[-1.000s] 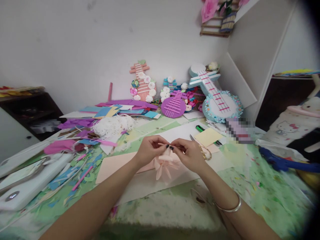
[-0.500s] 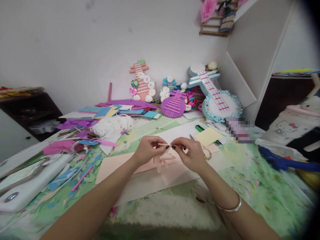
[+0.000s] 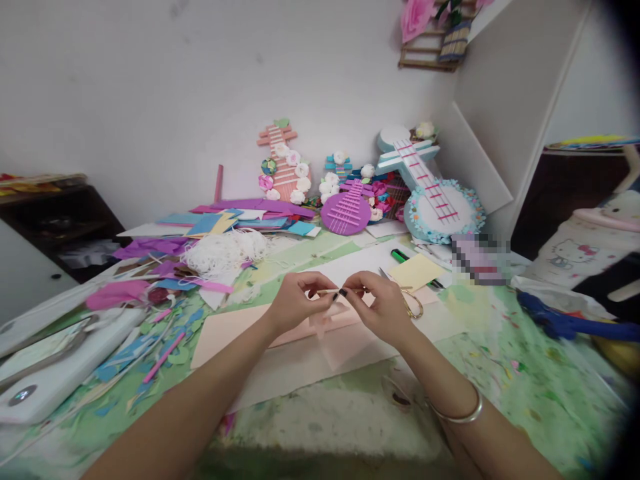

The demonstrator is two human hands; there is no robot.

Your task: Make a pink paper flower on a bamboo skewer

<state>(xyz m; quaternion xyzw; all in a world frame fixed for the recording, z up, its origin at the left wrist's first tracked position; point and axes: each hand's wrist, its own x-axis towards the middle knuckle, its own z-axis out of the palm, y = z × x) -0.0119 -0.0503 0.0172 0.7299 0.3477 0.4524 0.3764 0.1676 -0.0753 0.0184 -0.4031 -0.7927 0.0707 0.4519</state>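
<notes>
My left hand (image 3: pixel 296 300) and my right hand (image 3: pixel 381 305) meet above the middle of the table, fingertips pinched together. Between them they hold a thin stick with a pale pink paper piece (image 3: pixel 325 325) hanging below it. Under the hands lies a peach paper sheet (image 3: pixel 225 337) on a white sheet (image 3: pixel 300 367). A silver bangle (image 3: pixel 463 413) is on my right wrist. Gold-handled scissors (image 3: pixel 413 305) lie just right of my right hand.
Paper guitars (image 3: pixel 433 200) and flowers lean on the back wall. A white string pile (image 3: pixel 225 250), coloured foam sheets (image 3: pixel 245 217) and scraps cover the left. A yellow note (image 3: pixel 417 272) and green marker (image 3: pixel 400 257) sit behind. White device (image 3: pixel 60 367) at left edge.
The pink paper piece, spread like a tassel a second ago, now hangs narrower and tighter under the stick. Both hands rose slightly and stayed pinched together.
</notes>
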